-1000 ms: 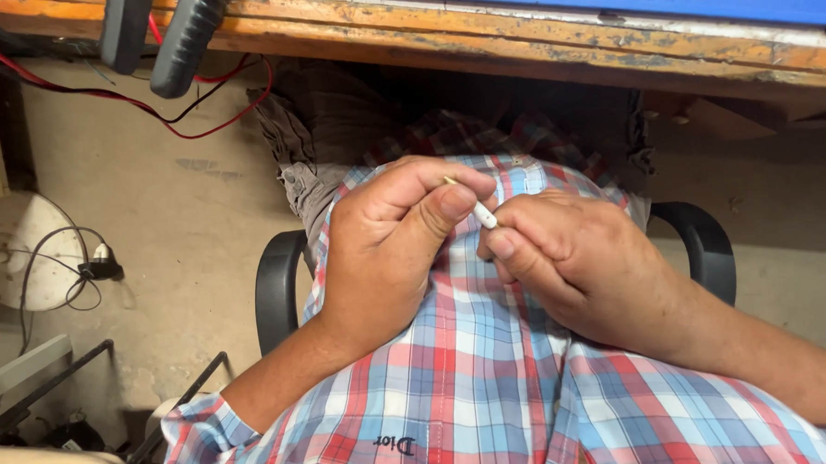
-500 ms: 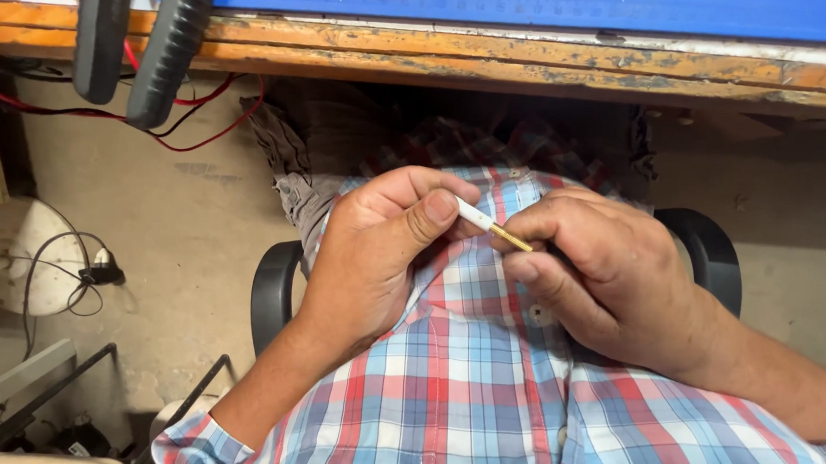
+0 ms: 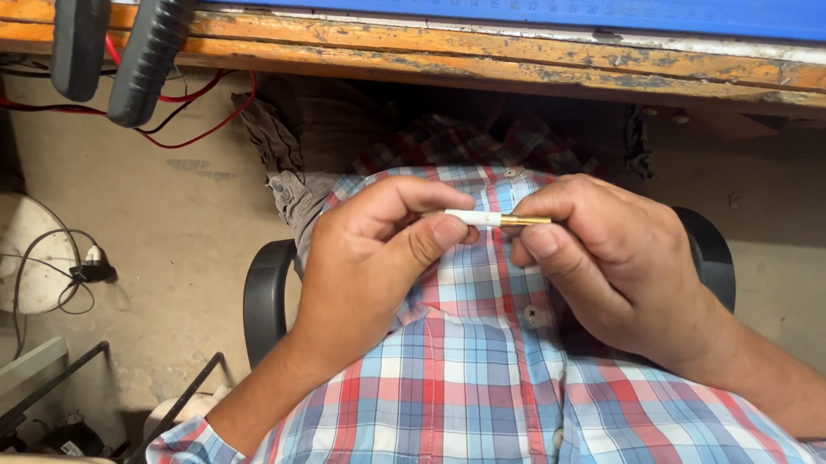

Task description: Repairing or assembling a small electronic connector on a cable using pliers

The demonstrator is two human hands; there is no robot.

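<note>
Both hands' fingers (image 3: 445,231) pinch one white-and-brass pin (image 3: 496,220).

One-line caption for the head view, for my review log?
Left hand and right hand pinch a small white-and-brass rod over a plaid shirt.

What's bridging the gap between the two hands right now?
In the head view, a thin rod, white then brass, spans from left hand to right hand, above the plaid shirt.

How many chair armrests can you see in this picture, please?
2: the left armrest beside the left hand's wrist, and the right armrest, partly hidden behind the right hand. Both hands pinch a small white-and-brass rod.
</note>
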